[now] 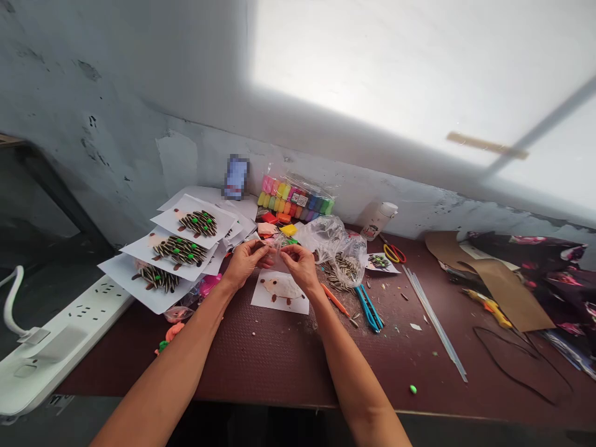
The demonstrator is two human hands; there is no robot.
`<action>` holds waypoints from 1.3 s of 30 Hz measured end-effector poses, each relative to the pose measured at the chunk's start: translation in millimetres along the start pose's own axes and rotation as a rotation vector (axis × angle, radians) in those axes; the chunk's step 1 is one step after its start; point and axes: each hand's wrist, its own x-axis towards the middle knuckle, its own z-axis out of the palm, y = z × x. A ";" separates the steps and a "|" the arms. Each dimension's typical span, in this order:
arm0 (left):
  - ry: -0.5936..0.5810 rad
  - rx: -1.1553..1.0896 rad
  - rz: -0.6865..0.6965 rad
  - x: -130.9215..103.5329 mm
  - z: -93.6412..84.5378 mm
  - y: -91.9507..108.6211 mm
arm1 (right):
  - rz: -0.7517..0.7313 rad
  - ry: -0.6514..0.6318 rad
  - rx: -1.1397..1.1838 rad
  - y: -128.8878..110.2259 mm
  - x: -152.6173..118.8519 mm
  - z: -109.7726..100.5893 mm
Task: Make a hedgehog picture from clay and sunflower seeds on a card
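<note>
Both hands meet above the middle of the table. My left hand (pixel 246 264) has its thumb and fingers pinched, and my right hand (pixel 299 264) is pinched close beside it. Something clear, perhaps thin plastic, shows between the fingertips, too small to make out well. Just below them lies a white card (pixel 282 292) with a pale hedgehog shape, dark dots and brown feet. Right of my right hand are crumpled clear bags (pixel 326 233) and a heap of striped seeds (pixel 342 270). An orange pen (pixel 335 300) and a blue cutter (pixel 369 308) lie nearby.
Finished-looking hedgehog cards (pixel 181 248) are stacked left, near a power strip (pixel 65 347). Behind stand a phone (pixel 236 177), coloured clay packs (pixel 298 198) and a white bottle (pixel 379 221). Rightward lie scissors (pixel 395 252), glue sticks (pixel 435 323), a glue gun (pixel 491 307) and brown cardboard (pixel 512 295).
</note>
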 end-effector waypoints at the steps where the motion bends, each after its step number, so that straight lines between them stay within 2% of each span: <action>1: 0.003 0.000 0.000 0.0 0.0 -0.2 | 0.007 -0.003 0.025 0.7 0.5 -0.1; 9: 0.007 0.003 -0.001 0.3 0.3 -2.6 | 0.074 -0.040 0.151 6.7 4.8 -0.3; 15: -0.019 0.006 0.007 -2.5 3.6 0.4 | 0.124 -0.073 0.207 2.4 3.8 -3.3; 20: -0.034 -0.048 -0.017 -4.1 3.6 1.6 | 0.182 -0.179 0.266 -0.3 3.5 -4.7; 22: -0.042 -0.065 -0.033 -4.0 3.2 1.0 | 0.153 -0.159 0.207 0.6 3.5 -3.6; 27: -0.053 -0.047 -0.035 -2.9 3.0 -1.6 | 0.013 0.008 -0.064 -0.3 -0.1 -2.0; 31: -0.038 -0.017 -0.042 -1.9 3.3 -4.2 | -0.039 0.005 -0.193 -3.2 -4.4 -2.4; 34: -0.033 0.013 -0.020 -1.0 2.7 -6.5 | -0.023 -0.024 -0.184 -1.7 -4.5 -1.5; 39: -0.052 0.044 -0.005 0.6 1.0 -9.4 | 0.067 -0.038 -0.029 4.6 -0.5 0.6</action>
